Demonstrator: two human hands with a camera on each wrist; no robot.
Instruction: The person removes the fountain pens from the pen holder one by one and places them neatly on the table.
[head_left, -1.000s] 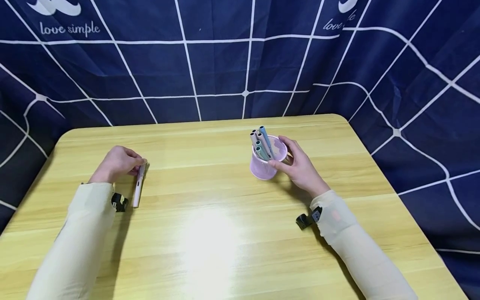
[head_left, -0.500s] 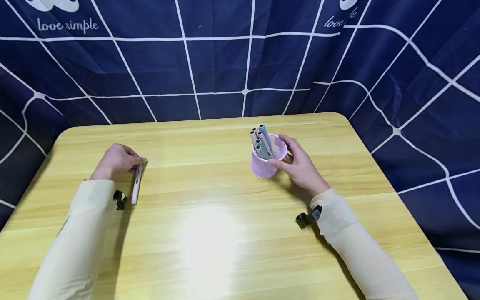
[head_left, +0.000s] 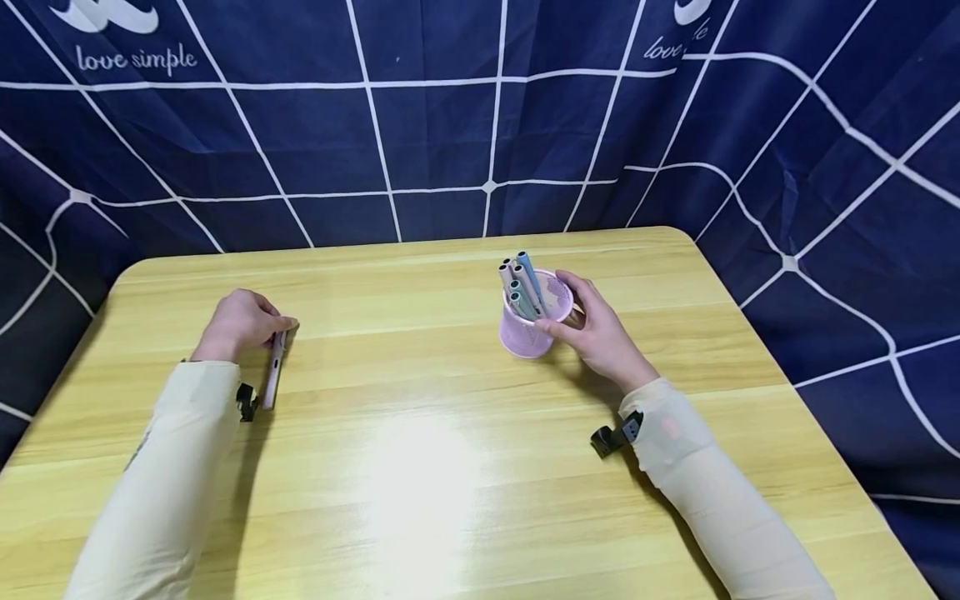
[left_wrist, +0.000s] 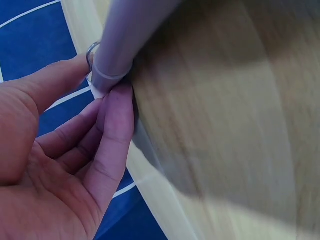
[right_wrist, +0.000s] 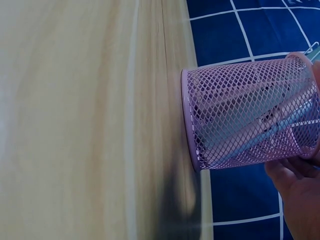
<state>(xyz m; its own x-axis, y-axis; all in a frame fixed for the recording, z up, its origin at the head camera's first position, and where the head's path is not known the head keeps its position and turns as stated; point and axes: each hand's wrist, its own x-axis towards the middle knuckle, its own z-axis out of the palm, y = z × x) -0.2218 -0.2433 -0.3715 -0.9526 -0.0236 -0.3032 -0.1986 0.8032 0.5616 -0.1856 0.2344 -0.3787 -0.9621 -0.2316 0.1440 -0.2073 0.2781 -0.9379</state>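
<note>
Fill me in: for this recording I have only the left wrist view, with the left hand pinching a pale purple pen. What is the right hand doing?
Observer: In the head view, the right hand grips a pink mesh holder around its rim.
Operator: Is anything inside it?
Observer: Yes, several pens stand in it, including a blue pen.
Operator: Where does all that sit relative to what I see?
Observer: In the head view it is to the right of the left hand and its pale purple pen, with tabletop between.
</note>
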